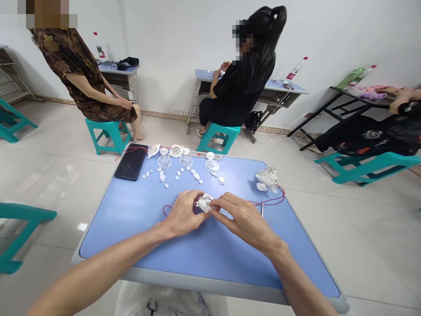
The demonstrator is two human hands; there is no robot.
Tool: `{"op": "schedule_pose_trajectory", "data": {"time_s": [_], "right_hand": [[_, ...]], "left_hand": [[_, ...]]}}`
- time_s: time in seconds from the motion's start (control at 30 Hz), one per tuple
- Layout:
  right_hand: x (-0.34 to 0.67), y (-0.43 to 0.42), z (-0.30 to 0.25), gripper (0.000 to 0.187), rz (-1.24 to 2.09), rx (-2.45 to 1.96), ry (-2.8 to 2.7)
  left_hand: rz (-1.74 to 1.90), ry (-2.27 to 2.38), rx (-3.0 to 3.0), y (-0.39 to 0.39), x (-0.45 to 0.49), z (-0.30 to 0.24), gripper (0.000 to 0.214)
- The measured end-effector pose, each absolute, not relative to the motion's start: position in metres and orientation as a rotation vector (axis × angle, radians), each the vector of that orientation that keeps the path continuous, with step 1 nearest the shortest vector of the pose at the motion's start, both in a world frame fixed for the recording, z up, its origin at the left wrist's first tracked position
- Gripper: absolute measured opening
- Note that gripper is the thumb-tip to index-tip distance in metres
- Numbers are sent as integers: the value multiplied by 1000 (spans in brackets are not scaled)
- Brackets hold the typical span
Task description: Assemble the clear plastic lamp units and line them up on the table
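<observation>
1. Head view: left hand [182, 215] curled closed around a white plastic piece [204, 202], right hand [243, 224] pinching the same piece from the other side, with no gap showing between the fingers and the plastic. Piece held between both hands, just above the middle of the blue tabletop [131, 232].
2. Progress, as far as visible: red wire [166, 210] trailing from the held piece, and a second white unit [267, 177] with its own red wire [271, 201] lying to the right, apparently more built up, though too small and cluttered to be sure.
3. Remaining on the far side of the table: three clear plastic domes [164, 162], rows of small white parts [161, 175], and more white discs [176, 151], beside a black phone [130, 161].
4. Room: pale tile floor [49, 175], white wall [184, 35], and a person in black [240, 87] on a teal stool [217, 138], hands raised at a desk [283, 90]; another person [79, 74] seated to the left.
</observation>
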State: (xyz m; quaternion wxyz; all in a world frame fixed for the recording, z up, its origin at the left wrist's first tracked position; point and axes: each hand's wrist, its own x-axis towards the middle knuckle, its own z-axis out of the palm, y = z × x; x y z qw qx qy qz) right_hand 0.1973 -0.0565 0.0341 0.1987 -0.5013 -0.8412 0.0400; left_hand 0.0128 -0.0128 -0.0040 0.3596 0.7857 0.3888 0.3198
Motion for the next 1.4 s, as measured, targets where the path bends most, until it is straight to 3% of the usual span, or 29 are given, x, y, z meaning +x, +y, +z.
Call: {"op": "schedule_pose_trajectory", "data": {"time_s": [1.4], "right_hand": [[192,-59,37,20,100,-1237,-2308]], "left_hand": [[840,979,1974,-12,14,-1,36]]}}
